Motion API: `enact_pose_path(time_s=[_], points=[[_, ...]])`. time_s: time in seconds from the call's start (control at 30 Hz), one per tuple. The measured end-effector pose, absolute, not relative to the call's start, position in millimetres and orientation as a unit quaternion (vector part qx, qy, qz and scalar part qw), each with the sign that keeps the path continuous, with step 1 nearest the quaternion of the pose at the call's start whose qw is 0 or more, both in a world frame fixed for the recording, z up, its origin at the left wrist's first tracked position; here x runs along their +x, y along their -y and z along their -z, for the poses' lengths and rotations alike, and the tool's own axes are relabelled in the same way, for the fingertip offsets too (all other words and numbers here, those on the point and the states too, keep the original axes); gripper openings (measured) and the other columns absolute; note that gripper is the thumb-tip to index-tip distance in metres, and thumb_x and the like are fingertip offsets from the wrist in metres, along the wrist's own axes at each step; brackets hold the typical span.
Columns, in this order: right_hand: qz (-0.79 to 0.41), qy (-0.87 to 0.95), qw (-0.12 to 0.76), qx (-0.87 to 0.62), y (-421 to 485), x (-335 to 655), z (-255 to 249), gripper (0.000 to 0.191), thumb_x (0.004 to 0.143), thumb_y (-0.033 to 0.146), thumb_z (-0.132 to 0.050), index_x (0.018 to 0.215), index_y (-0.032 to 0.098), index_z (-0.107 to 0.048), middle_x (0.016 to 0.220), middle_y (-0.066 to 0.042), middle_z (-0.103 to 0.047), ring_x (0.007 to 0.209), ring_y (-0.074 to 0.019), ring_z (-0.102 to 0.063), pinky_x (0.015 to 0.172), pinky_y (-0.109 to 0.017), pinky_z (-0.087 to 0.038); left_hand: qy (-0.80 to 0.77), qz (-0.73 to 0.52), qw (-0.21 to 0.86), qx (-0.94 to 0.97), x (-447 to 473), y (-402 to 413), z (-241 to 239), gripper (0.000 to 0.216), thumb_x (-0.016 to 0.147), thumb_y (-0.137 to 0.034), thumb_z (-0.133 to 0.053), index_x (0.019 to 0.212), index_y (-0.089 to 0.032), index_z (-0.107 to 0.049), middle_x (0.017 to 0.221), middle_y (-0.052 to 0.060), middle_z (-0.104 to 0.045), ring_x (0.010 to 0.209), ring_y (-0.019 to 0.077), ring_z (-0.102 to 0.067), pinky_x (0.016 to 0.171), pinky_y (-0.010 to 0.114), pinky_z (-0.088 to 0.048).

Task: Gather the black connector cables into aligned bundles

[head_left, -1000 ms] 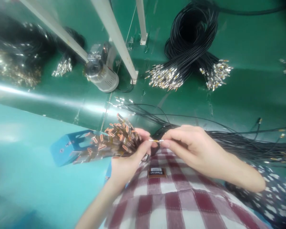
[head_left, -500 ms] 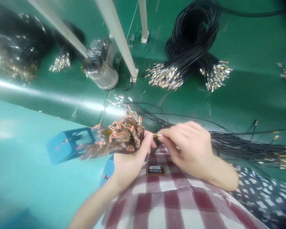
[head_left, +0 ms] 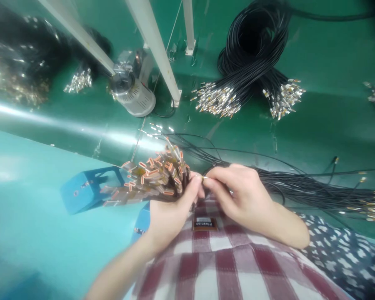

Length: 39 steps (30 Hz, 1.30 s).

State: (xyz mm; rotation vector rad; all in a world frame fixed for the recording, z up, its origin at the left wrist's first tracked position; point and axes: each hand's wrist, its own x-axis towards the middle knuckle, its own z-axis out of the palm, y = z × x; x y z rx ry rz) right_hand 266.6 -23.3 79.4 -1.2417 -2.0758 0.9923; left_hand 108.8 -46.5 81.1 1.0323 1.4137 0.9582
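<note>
My left hand (head_left: 173, 212) is wrapped around a thick bunch of cable ends (head_left: 158, 175). These ends have clear sleeves with orange-rimmed openings, fanned out to the left. Close beside it, my right hand (head_left: 245, 193) pinches a small metallic cable end (head_left: 204, 178) between thumb and fingertips. That piece reaches toward my left thumb and index finger and is mostly covered by fingers. Behind and to the right of my hands, loose black cables (head_left: 306, 187) trail over the green surface. Below both hands is a red-and-white checked apron (head_left: 206, 250).
A coil of black cables (head_left: 256, 46) with metal ends lies at the back. White posts (head_left: 156, 50) rise beside a grey-white machine (head_left: 133, 96). A blue block-like fixture (head_left: 81, 191) is at left. More cable bundles (head_left: 15, 66) lie far left, blurred.
My right hand has shifted left, closer to my left fingers, so less of the pinched cable end shows. The bunch in my left hand has turned slightly.
</note>
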Motion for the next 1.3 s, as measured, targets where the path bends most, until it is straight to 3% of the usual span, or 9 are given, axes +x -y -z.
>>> enact_pose_path(time_s=[0.17, 0.37, 0.5, 0.63, 0.8, 1.07, 1.3], points=[[-0.464, 0.713, 0.231, -0.472, 15, 262, -79, 0.028, 0.095, 0.026, -0.046, 0.075, 0.018, -0.064, 0.062, 0.001, -0.063, 0.057, -0.0102, -0.055, 0.059, -0.022, -0.036, -0.587, -0.433, 0.556, 0.398, 106, 41, -77, 0.018, 0.085, -0.023, -0.063, 0.068, -0.018, -0.06, 0.062, -0.002, -0.058, 0.058, 0.0114, -0.052, 0.06, 0.027, -0.043], [-0.461, 0.74, 0.158, -0.463, 2, 275, -80, 0.029, 0.098, 0.031, -0.041, 0.085, 0.02, -0.065, 0.066, 0.002, -0.066, 0.061, -0.0117, -0.058, 0.062, -0.023, -0.038, -0.569, -0.462, 0.581, 0.354, 98, 26, -74, 0.012, 0.082, -0.021, -0.066, 0.072, -0.015, -0.063, 0.057, -0.001, -0.056, 0.054, 0.0102, -0.048, 0.055, 0.026, -0.038], [-0.455, 0.74, 0.194, -0.456, 6, 282, -79, 0.027, 0.098, 0.025, -0.043, 0.083, 0.02, -0.065, 0.068, 0.003, -0.068, 0.062, -0.011, -0.06, 0.066, -0.024, -0.041, -0.566, -0.48, 0.593, 0.312, 96, 23, -76, 0.011, 0.079, -0.023, -0.068, 0.084, -0.014, -0.068, 0.056, 0.0, -0.058, 0.053, 0.0108, -0.048, 0.052, 0.025, -0.036], [-0.36, 0.75, 0.265, -0.487, 13, 278, -75, 0.015, 0.094, 0.023, -0.053, 0.094, 0.021, -0.068, 0.072, 0.001, -0.072, 0.065, -0.0125, -0.064, 0.069, -0.026, -0.043, -0.552, -0.489, 0.603, 0.303, 95, 26, -77, 0.018, 0.078, -0.024, -0.069, 0.093, -0.014, -0.069, 0.059, 0.001, -0.062, 0.053, 0.0107, -0.049, 0.052, 0.025, -0.037], [-0.317, 0.769, 0.286, -0.477, 16, 275, -70, 0.016, 0.094, 0.024, -0.054, 0.093, 0.021, -0.069, 0.074, -0.001, -0.074, 0.063, -0.0136, -0.065, 0.067, -0.028, -0.043, -0.542, -0.471, 0.615, 0.327, 95, 28, -77, 0.023, 0.077, -0.021, -0.07, 0.1, -0.017, -0.07, 0.064, 0.0, -0.063, 0.055, 0.0099, -0.049, 0.055, 0.025, -0.039], [-0.307, 0.773, 0.308, -0.461, 22, 272, -69, 0.014, 0.092, 0.021, -0.056, 0.093, 0.019, -0.07, 0.076, -0.001, -0.075, 0.064, -0.0125, -0.064, 0.067, -0.027, -0.042, -0.56, -0.48, 0.588, 0.332, 99, 29, -72, 0.009, 0.079, -0.024, -0.068, 0.085, -0.017, -0.069, 0.062, -0.001, -0.061, 0.052, 0.0086, -0.048, 0.055, 0.025, -0.04], [-0.29, 0.775, 0.297, -0.477, 24, 264, -64, 0.017, 0.093, 0.024, -0.054, 0.089, 0.02, -0.07, 0.072, -0.001, -0.073, 0.06, -0.0132, -0.062, 0.066, -0.027, -0.041, -0.572, -0.488, 0.562, 0.345, 101, 29, -68, 0.01, 0.079, -0.025, -0.068, 0.082, -0.016, -0.067, 0.057, -0.002, -0.057, 0.051, 0.0098, -0.048, 0.057, 0.028, -0.041]])
